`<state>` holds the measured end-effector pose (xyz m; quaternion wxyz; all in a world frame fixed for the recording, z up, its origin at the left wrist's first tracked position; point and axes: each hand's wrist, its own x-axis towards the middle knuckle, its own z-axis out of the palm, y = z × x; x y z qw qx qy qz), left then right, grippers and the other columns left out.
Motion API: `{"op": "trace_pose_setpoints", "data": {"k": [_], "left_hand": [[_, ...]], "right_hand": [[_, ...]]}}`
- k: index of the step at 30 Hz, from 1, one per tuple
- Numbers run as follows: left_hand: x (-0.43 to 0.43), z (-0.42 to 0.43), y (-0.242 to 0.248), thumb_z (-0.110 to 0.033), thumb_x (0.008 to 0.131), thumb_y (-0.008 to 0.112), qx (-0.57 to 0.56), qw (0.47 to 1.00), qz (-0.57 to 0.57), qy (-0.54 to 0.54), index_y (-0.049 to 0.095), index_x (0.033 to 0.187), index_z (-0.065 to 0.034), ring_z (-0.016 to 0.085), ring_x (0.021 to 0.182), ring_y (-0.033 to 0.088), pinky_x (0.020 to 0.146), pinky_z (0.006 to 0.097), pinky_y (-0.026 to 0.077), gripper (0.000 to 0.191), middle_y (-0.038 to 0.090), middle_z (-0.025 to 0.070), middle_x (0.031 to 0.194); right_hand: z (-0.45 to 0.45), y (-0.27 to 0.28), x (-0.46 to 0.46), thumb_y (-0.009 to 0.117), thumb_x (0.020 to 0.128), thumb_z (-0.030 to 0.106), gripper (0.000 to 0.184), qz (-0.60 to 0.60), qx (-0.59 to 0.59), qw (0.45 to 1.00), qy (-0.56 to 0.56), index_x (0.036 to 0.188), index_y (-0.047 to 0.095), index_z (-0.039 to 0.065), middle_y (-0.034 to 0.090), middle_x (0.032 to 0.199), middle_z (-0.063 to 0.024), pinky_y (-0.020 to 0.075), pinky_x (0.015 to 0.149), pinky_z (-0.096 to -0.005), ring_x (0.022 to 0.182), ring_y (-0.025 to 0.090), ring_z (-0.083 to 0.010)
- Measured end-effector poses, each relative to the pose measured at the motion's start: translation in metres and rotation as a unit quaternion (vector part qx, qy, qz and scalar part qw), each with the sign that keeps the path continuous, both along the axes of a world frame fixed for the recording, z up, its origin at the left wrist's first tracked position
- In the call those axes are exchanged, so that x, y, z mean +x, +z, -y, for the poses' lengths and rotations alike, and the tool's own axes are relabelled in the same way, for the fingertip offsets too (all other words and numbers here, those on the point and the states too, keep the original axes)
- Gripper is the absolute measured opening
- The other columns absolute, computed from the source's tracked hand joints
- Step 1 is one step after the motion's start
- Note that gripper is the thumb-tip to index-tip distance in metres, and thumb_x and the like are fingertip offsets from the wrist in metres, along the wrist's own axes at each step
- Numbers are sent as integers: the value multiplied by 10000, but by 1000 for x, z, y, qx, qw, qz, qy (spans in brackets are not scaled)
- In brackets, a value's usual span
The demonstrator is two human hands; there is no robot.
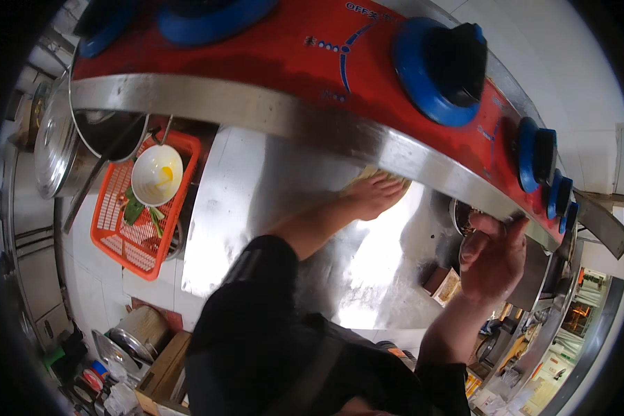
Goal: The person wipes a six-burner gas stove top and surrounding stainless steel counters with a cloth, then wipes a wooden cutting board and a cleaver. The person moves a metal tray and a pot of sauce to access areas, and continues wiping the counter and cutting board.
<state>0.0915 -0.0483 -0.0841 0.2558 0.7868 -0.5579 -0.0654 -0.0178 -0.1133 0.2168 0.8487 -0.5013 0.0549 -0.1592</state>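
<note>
My left hand (377,196) lies flat over a yellowish cloth (406,186), pressing it against a steel surface (312,171) just below a stove's metal front rim (270,106). Part of the cloth is hidden under the hand and the rim. My right hand (494,257) is raised at the rim's right end, fingers apart and partly bent. Its fingertips meet or nearly meet the rim; I cannot tell which. Above both hands runs the stove's red control panel (270,57), with black-and-blue knobs (442,70).
To the left, an orange plastic basket (106,208) holds leafy greens (133,208) and a white bowl (148,184) with yellow residue. A pot (109,135) stands beside it. A wooden box (161,369) is at lower left. Shelving with kitchen goods (515,348) lines the right.
</note>
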Motion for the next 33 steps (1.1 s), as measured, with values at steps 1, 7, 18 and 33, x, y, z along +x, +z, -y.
{"op": "trace_pose_setpoints", "data": {"k": [1, 7, 18, 33], "left_hand": [[-4, -27, 1, -203, 1005, 346, -18, 998, -6, -67, 320, 1532, -95, 233, 1461, 319, 1221, 425, 192, 538, 340, 88, 1587], [122, -125, -20, -217, 1000, 369, 61, 985, 9, 162, 353, 1515, -88, 232, 1458, 324, 1223, 422, 193, 531, 383, 83, 1555], [-11, -39, -6, -248, 1002, 385, -31, 995, 79, -59, 403, 1489, -89, 230, 1446, 337, 1221, 418, 199, 513, 451, 80, 1502], [95, 178, -19, -281, 988, 323, 89, 978, 19, 189, 353, 1525, -120, 200, 1486, 250, 1229, 428, 115, 562, 321, 17, 1600]], "right_hand": [[-2, 0, 1, 274, 1085, 395, 564, -2, 18, 1000, -10, 1357, 406, -81, 611, 1091, -415, 604, 520, -410, 664, 705, -407], [-1, -8, 3, 273, 1081, 396, 531, 25, 20, 999, 0, 1377, 420, -20, 603, 1073, -437, 614, 538, -429, 694, 712, -435], [-4, -4, 4, 310, 1076, 401, 546, 1, 7, 1000, 10, 1289, 465, -77, 617, 1075, -414, 600, 509, -416, 638, 698, -416], [11, 2, 20, 223, 1086, 425, 602, 61, 1, 973, 221, 1404, 395, -57, 573, 1304, -297, 448, 345, -234, 411, 458, -116]]}}
